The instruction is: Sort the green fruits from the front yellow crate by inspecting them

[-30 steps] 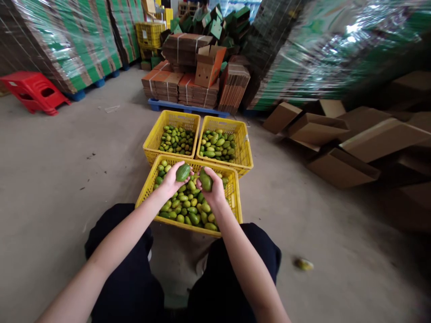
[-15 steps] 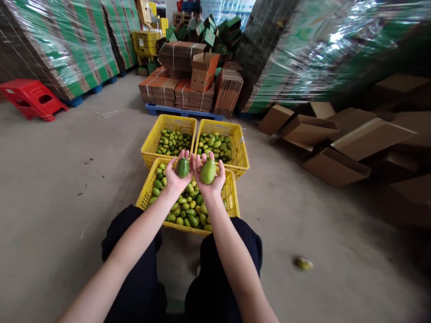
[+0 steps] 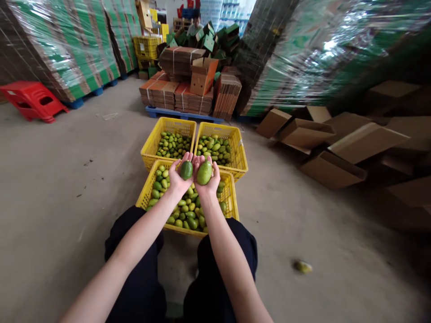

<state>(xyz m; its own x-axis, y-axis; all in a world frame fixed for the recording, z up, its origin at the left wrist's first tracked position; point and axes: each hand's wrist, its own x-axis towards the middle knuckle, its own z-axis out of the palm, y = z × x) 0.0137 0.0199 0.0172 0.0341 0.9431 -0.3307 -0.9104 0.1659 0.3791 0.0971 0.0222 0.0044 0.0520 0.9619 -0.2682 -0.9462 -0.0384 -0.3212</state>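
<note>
**Dark green fruit (image 3: 186, 170) and paler fruit (image 3: 204, 173) lie side by side in left hand (image 3: 179, 183) and right hand (image 3: 211, 185)**

The left hand's fruit is small, glossy and deep green. The right hand's is larger, yellow-green and faintly speckled. Both hands are palm up, each loosely cradling its fruit, fingers pointing away and thumbs at the outer sides. They are held over the front crate (image 3: 230, 197), yellow and filled with green and yellowish fruits (image 3: 191, 223). Just beyond stand the back left crate (image 3: 151, 140) and back right crate (image 3: 239, 152), also holding fruit. Farther off, stacked yellow crates (image 3: 147, 47) bear a pale label too small to read. Film and glare blur any print on the wrapped stack (image 3: 336, 63) at right. A red stool (image 3: 37, 101) stands at left.
</note>
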